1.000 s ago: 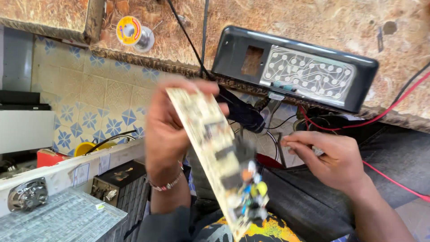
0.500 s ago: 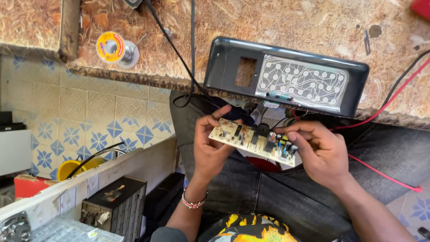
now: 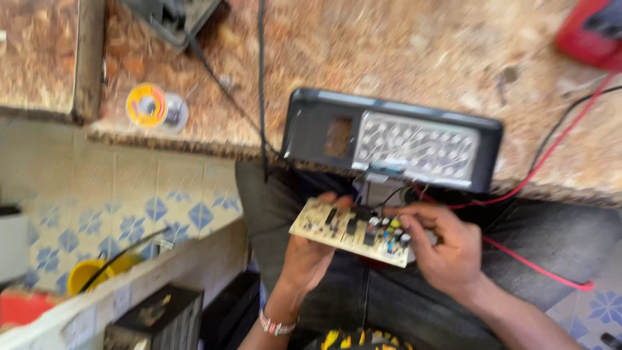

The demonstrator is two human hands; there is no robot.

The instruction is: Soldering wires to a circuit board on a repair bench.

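Observation:
A tan circuit board (image 3: 337,230) with dark and coloured parts lies nearly flat over my lap, component side up. My left hand (image 3: 310,253) supports it from below at its left half, thumb on the near edge. My right hand (image 3: 440,249) grips its right end, fingers resting on the coloured capacitors. Thin wires run from the board up to a black panel (image 3: 311,133) with a clear dotted window, which lies on the stone counter edge just above my hands.
A red wire (image 3: 538,269) crosses my right thigh. On the counter (image 3: 402,52) lie a solder spool (image 3: 146,105), a black cable (image 3: 262,84) and a red device (image 3: 593,29) at the top right. A black box (image 3: 159,317) and a yellow cup (image 3: 87,275) sit low on the left.
The board stood upright in my left hand alone; it has been laid flat and my right hand has taken its right end. The view has moved closer and up the counter.

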